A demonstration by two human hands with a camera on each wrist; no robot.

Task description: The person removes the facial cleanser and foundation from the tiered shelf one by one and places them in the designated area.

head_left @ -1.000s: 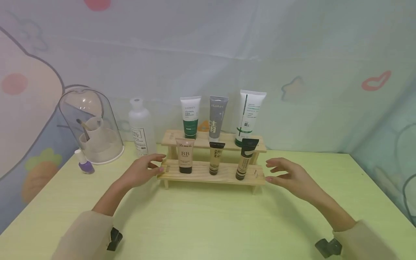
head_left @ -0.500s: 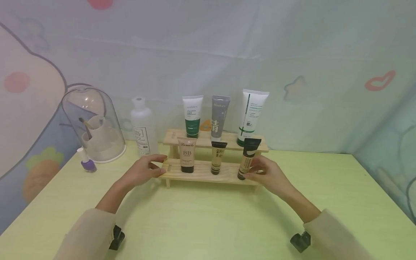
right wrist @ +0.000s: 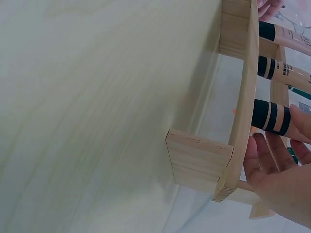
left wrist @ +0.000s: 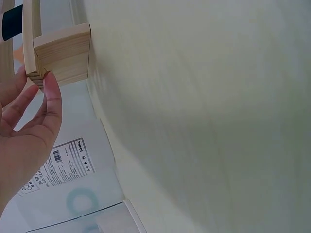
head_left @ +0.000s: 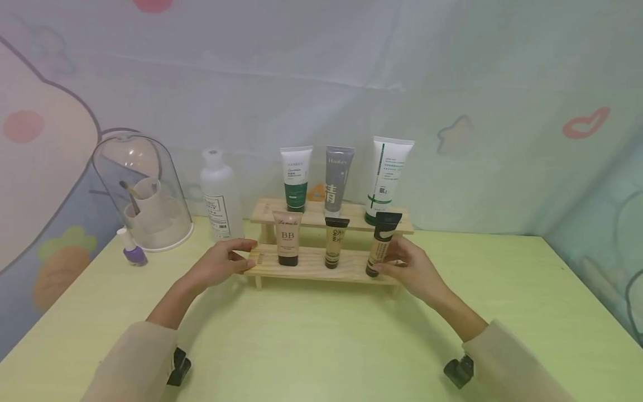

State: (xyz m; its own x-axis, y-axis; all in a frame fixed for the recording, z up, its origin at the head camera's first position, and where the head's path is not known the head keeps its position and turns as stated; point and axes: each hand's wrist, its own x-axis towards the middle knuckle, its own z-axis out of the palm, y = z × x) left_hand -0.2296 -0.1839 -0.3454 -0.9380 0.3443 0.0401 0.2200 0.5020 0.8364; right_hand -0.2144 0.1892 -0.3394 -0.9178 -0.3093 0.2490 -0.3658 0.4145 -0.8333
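Observation:
A two-tier wooden display rack [head_left: 321,271] stands on the table with tubes upright on both tiers. My left hand [head_left: 219,264] grips the left end of its lower shelf between thumb and fingers, as the left wrist view [left wrist: 36,116] also shows. On that shelf's right end, my right hand [head_left: 416,271] holds a beige-and-black tube [head_left: 380,245] near its base, thumb in front and fingers behind. A beige BB cream tube [head_left: 288,240] and a small gold tube [head_left: 334,245] share the lower shelf. Behind stand a green-and-white tube [head_left: 296,178], a grey tube [head_left: 337,178] and a larger white tube [head_left: 390,173].
Left of the rack stands a white plastic bottle [head_left: 218,195]. Farther left are a clear domed case [head_left: 166,195] with brushes inside and a purple nail polish bottle [head_left: 134,254]. A patterned cloth [head_left: 321,72] hangs behind the table [head_left: 311,346].
My right hand has moved left from beside the rack's right end and taken hold of the beige-and-black tube. The left hand stays at the rack's left end.

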